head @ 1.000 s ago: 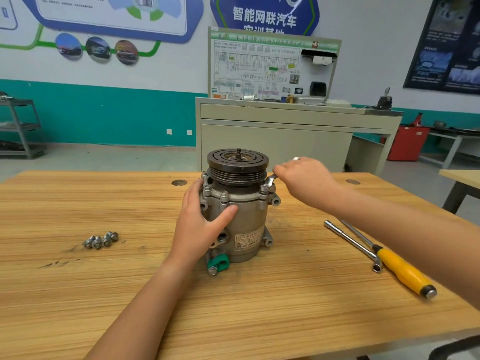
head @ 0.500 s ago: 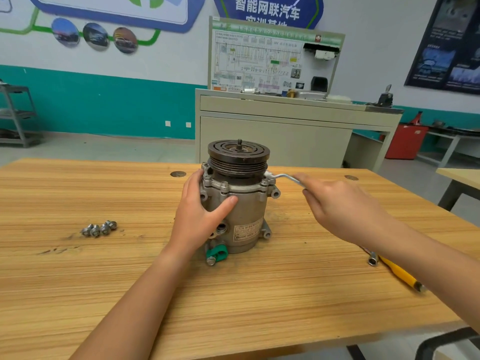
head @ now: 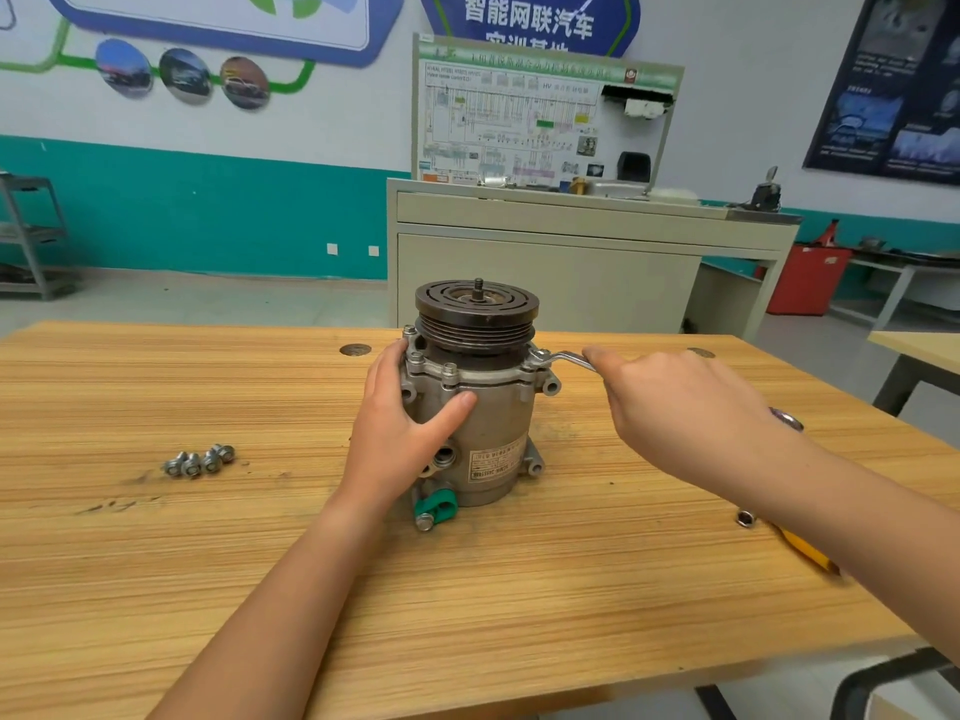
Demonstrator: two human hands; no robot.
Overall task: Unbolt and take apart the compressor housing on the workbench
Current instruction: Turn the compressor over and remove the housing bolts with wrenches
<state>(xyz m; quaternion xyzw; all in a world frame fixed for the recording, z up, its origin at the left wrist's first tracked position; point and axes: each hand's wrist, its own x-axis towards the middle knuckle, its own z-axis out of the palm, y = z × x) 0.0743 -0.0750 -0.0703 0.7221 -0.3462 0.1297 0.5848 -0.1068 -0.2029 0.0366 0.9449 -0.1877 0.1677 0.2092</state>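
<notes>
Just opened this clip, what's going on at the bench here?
A person is unbolting a compressor that stands upright on the workbench. The left hand grips its body to steady it. The right hand holds a small wrench, whose head sits at the right edge of the top flange. A few loose bolts lie to the left. A yellow-handled tool lies on the right, mostly hidden behind the forearm.

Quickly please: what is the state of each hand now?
Left hand: grips the compressor.
Right hand: holds the wrench.
</notes>
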